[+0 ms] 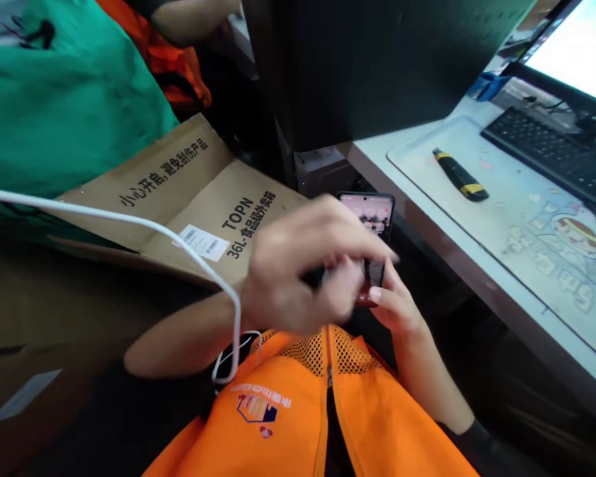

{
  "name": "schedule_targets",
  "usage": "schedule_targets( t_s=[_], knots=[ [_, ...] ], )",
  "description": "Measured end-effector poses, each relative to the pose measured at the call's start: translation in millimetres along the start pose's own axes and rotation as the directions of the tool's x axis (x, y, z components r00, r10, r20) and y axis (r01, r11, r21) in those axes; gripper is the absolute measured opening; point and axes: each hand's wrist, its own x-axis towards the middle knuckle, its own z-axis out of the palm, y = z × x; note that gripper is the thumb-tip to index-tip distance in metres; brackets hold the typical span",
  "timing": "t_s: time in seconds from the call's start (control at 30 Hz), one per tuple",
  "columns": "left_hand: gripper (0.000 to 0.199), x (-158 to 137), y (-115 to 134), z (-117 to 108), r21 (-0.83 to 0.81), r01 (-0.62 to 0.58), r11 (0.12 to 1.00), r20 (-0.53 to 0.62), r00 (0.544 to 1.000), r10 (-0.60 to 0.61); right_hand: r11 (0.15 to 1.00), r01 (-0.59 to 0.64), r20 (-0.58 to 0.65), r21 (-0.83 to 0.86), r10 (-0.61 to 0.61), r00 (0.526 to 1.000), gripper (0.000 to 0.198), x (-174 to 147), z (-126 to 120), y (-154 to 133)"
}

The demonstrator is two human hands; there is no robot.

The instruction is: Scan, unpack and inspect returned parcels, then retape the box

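A smartphone (pixel 379 211) with a lit pinkish screen of icons is held upright in front of my chest. My right hand (pixel 396 301) grips its lower edge and side, the thumb at the bottom corner of the screen. Across the phone's front reaches my left hand (pixel 298 265), blurred by motion. Its index finger stretches over the screen and the thumb is apart from it; nothing shows between them. Whether the left fingers touch the glass, I cannot tell. Much of the screen is hidden behind that hand.
A cardboard box (pixel 198 192) with open flaps lies left, below a green bag (pixel 69 106). A white cable (pixel 179 232) crosses before it. On the right desk are a yellow-black box cutter (pixel 459 175), a keyboard (pixel 551 146) and a mat (pixel 506 218). Another person's arm (pixel 193 16) shows above.
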Motion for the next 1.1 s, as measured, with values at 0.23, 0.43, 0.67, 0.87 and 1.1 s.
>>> schedule_targets(
  t_s=[0.23, 0.43, 0.67, 0.87, 1.1],
  knots=[
    [0.032, 21.0, -65.5, 33.2, 0.323, 0.270, 0.907, 0.129, 0.937, -0.324, 0.994, 0.097, -0.059, -0.042, -0.099, 0.993, 0.081, -29.5, -7.0, 7.7],
    [0.096, -1.7, -66.2, 32.6, 0.078, 0.477, 0.876, 0.620, 0.664, -0.417, 0.988, 0.147, -0.092, 0.042, -0.143, 0.985, 0.084, -41.3, -17.5, 10.9],
    [0.066, -42.2, -81.4, 46.8, -0.184, 0.679, 0.711, 0.592, 0.654, -0.471, 0.987, 0.161, -0.088, -0.007, -0.161, 0.983, 0.093, -43.1, -29.1, 17.4],
    [0.054, -58.6, -84.7, 62.2, -0.306, 0.712, 0.632, 0.503, 0.685, -0.527, 0.991, 0.129, -0.126, 0.024, -0.125, 0.984, 0.092, -41.7, -29.6, 20.0],
    [0.049, -68.8, -81.4, 86.4, -0.391, 0.756, 0.525, 0.494, 0.654, -0.573, 0.973, 0.066, -0.106, 0.221, -0.043, 0.993, 0.085, -45.9, -28.9, 15.9]
  ],
)
